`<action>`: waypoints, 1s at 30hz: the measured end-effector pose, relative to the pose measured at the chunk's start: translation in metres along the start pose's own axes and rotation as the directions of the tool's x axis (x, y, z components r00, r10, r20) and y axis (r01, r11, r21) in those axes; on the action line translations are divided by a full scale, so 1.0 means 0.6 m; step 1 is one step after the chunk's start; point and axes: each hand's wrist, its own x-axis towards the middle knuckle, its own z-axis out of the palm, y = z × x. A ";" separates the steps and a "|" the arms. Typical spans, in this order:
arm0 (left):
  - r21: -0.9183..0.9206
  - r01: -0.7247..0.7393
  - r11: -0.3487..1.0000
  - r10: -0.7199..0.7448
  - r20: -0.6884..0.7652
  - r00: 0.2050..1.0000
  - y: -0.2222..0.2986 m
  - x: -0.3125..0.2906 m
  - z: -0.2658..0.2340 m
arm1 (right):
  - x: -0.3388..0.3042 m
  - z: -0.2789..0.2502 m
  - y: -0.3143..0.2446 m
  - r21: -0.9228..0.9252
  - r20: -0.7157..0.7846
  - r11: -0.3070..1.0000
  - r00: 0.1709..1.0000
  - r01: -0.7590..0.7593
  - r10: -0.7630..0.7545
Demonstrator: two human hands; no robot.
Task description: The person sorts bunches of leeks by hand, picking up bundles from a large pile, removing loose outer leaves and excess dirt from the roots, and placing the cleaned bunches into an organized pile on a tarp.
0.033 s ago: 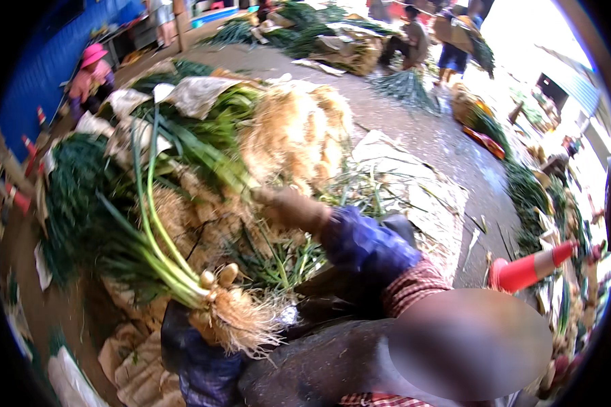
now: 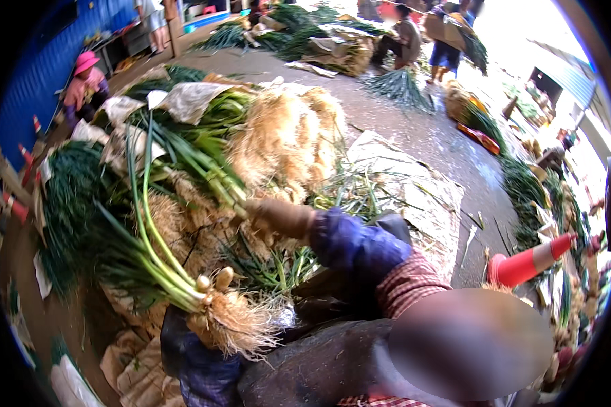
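My right hand [image 2: 278, 216], in a brown glove, reaches over the pile from the right. Its fingers close around the lower ends of some green onion stalks [image 2: 217, 182], whose leaves run up and away to the left. In front of me, a bunch of green onions [image 2: 180, 286] is held slanting, its pale shaggy roots [image 2: 236, 324] toward me and its leaves pointing to the far left. My left sleeve [image 2: 207, 370] comes up beneath that bunch. Most of my left hand is hidden by the stems and roots. Two round tan bulb-like ends show above the roots.
A large heap of root ends [image 2: 288, 132] lies beyond, partly covered by pale sacking [image 2: 190, 100]. Loose leaves litter a sheet [image 2: 424, 203] at right, near an orange cone [image 2: 523, 264]. A person in a pink hat [image 2: 86, 85] crouches far left; others work at the back.
My right hand has shifted slightly left and down, and the stalks at it have moved along and lie less blurred. The bunch over my left sleeve has barely moved.
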 end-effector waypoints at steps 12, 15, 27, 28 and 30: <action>-0.151 0.088 0.985 -0.034 0.332 0.943 0.000 -0.004 0.043 | -0.051 0.059 0.007 0.217 0.027 0.945 0.966 0.246 -0.257; -0.031 0.045 0.998 -0.041 0.135 0.990 -0.008 -0.025 0.014 | -0.055 0.082 0.033 0.335 0.166 0.919 0.947 0.207 -0.274; 0.125 0.220 0.968 -0.187 -0.233 0.954 -0.008 -0.038 -0.005 | -0.009 0.101 0.054 0.151 0.373 0.971 0.899 0.185 -0.230; 0.091 0.242 0.966 -0.214 -0.244 0.946 -0.010 -0.038 -0.009 | -0.002 0.103 0.044 0.243 0.306 0.957 0.924 0.159 -0.231; 0.110 0.242 0.964 -0.209 -0.250 0.945 -0.011 -0.038 -0.006 | 0.016 0.100 0.018 0.387 0.134 0.921 0.985 0.052 -0.112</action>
